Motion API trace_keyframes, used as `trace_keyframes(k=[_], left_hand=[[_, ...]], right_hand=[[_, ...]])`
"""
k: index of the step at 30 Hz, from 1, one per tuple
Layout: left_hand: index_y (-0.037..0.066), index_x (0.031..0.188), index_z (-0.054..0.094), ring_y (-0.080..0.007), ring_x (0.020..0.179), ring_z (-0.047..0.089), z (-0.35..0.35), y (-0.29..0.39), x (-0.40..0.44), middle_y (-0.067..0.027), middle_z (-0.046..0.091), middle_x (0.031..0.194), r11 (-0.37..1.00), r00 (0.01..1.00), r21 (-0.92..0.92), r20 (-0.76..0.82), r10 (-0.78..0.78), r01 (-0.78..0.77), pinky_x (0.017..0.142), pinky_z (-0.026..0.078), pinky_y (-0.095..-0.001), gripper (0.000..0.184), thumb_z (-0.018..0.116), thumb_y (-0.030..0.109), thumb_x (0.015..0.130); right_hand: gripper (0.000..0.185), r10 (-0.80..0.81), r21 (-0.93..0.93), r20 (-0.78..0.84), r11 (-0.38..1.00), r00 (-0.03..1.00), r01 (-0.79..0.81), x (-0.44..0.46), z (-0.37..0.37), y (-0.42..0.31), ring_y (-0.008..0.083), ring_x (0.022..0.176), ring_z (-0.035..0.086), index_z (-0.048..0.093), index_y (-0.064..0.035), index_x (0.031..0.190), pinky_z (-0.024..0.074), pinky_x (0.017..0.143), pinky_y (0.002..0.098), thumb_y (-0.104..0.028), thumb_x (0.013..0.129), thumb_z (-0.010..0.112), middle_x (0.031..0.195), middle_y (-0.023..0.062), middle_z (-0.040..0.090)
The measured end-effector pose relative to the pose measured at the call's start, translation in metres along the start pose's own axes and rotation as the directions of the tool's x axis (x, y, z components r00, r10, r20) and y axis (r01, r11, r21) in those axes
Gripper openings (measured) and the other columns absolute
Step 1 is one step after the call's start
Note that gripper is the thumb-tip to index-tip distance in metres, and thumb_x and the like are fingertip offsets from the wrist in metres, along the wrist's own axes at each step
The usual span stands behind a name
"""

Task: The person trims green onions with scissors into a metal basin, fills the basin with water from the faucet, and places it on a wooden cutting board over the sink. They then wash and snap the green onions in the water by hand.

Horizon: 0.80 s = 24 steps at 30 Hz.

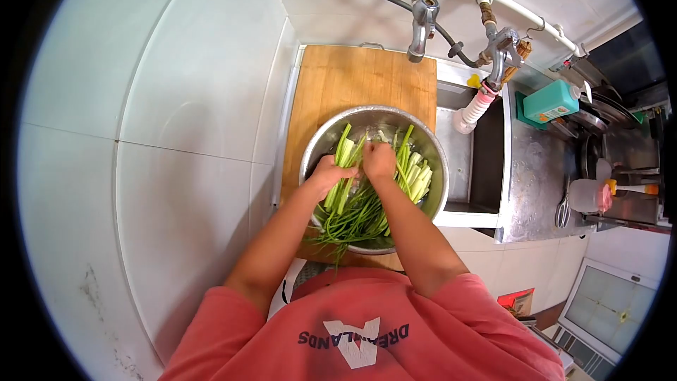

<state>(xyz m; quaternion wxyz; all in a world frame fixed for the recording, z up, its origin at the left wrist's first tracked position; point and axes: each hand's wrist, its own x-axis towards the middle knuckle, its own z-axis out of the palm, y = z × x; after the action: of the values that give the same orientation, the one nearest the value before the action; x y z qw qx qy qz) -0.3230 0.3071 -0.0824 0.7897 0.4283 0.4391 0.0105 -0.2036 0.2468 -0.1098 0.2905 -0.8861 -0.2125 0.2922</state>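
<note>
Person's T-shirt point(275, 349): faded red cotton-type fabric, w/ loose short sleeves point(224, 314) ending nr. the elbows. Chest print point(352, 344): lg. white block shape, cracked, w/ dk. caps "DREAMLANDS" running across. Dk. patch around it. Forearms point(277, 240) bare.

A rectangular board of smooth, light honey-brown wood point(367, 74) lies flat, with a small grey metal handle point(371, 46) at its far edge. Directly on it stands one wide, round, silver-coloured metal basin point(433, 148), set toward the near end and reaching past the board's right edge, while the far part of the wood shows bare grain.
</note>
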Motion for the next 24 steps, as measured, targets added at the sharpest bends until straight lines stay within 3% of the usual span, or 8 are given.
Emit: trace_keyframes(k=[2,5,8,13,16,19,21,24], left_hand=[[-0.002,0.088,0.057,-0.0174,0.061,0.057,0.002,0.000,0.001,-0.0088,0.059,0.075,0.999,0.997,0.038,-0.069,0.025,-0.022,0.053,0.045,-0.0287,0.012,0.058,0.000,0.077],[0.000,0.087,0.057,-0.0135,0.056,0.052,0.014,0.001,0.004,-0.0067,0.058,0.073,0.996,0.976,0.061,-0.203,0.074,-0.063,0.049,0.043,-0.0274,0.008,0.055,0.005,0.081],[0.001,0.088,0.057,-0.0127,0.058,0.052,0.015,-0.002,0.002,-0.0067,0.057,0.072,0.994,0.993,0.091,-0.098,0.067,-0.058,0.049,0.043,-0.0270,0.009,0.054,0.007,0.082],[0.001,0.098,0.056,-0.0191,0.071,0.059,-0.005,0.011,-0.013,-0.0130,0.061,0.087,0.968,0.947,0.121,0.213,-0.240,0.218,0.062,0.050,-0.0304,0.017,0.052,0.011,0.085],[-0.001,0.101,0.055,-0.0217,0.074,0.060,-0.007,0.008,-0.013,-0.0156,0.060,0.089,0.966,0.959,0.020,0.117,-0.258,0.257,0.065,0.051,-0.0317,0.020,0.052,0.009,0.084],[-0.004,0.097,0.055,-0.0233,0.072,0.060,0.003,0.002,-0.010,-0.0168,0.060,0.088,0.986,0.985,0.021,-0.053,-0.165,0.166,0.062,0.051,-0.0331,0.018,0.052,0.006,0.082],[-0.005,0.092,0.056,-0.0234,0.068,0.060,0.011,0.003,-0.008,-0.0159,0.060,0.084,0.994,0.980,0.036,-0.171,-0.097,0.105,0.056,0.051,-0.0332,0.016,0.054,0.004,0.079],[-0.004,0.093,0.056,-0.0242,0.067,0.059,0.005,0.000,0.001,-0.0159,0.059,0.083,0.992,0.983,0.036,-0.142,-0.118,0.124,0.057,0.050,-0.0347,0.017,0.055,0.007,0.079]], right_hand=[[0.028,-0.233,0.009,-0.221,0.970,0.947,0.241,-0.014,0.006,0.002,0.0353,0.055,0.058,0.061,0.0038,0.066,0.0470,0.056,0.0396,-0.023,0.075,0.056,0.060,0.0190,0.059],[0.030,-0.276,0.101,-0.177,0.950,0.945,0.296,-0.017,0.013,0.011,0.0327,0.051,0.058,0.061,0.0047,0.062,0.0474,0.055,0.0385,-0.021,0.076,0.055,0.055,0.0175,0.058],[0.028,-0.085,0.143,0.023,0.986,0.996,0.081,-0.003,0.000,0.009,0.0309,0.058,0.060,0.061,0.0048,0.066,0.0481,0.059,0.0372,-0.021,0.075,0.055,0.060,0.0178,0.059],[0.029,-0.104,-0.016,-0.242,0.995,0.965,0.103,-0.009,0.002,0.002,0.0257,0.056,0.061,0.062,0.0041,0.066,0.0485,0.058,0.0345,-0.022,0.076,0.054,0.063,0.0175,0.061],[0.023,-0.104,-0.002,-0.247,0.994,0.963,0.107,-0.006,0.004,0.010,0.0254,0.058,0.062,0.062,0.0033,0.072,0.0486,0.058,0.0327,-0.018,0.075,0.056,0.062,0.0161,0.060],[0.022,-0.049,0.167,-0.055,0.984,0.997,0.057,-0.003,0.012,0.018,0.0242,0.063,0.063,0.059,0.0039,0.089,0.0489,0.059,0.0316,-0.010,0.072,0.058,0.061,0.0134,0.061],[0.041,-0.152,0.279,-0.015,0.948,0.988,0.150,-0.016,0.011,0.016,0.0209,0.063,0.063,0.050,0.0049,0.105,0.0491,0.059,0.0301,-0.006,0.066,0.060,0.065,0.0120,0.062],[0.055,-0.141,0.393,0.171,0.917,0.975,0.063,-0.030,-0.007,0.006,0.0199,0.065,0.063,0.044,0.0067,0.112,0.0492,0.060,0.0294,-0.008,0.062,0.063,0.073,0.0137,0.064]])
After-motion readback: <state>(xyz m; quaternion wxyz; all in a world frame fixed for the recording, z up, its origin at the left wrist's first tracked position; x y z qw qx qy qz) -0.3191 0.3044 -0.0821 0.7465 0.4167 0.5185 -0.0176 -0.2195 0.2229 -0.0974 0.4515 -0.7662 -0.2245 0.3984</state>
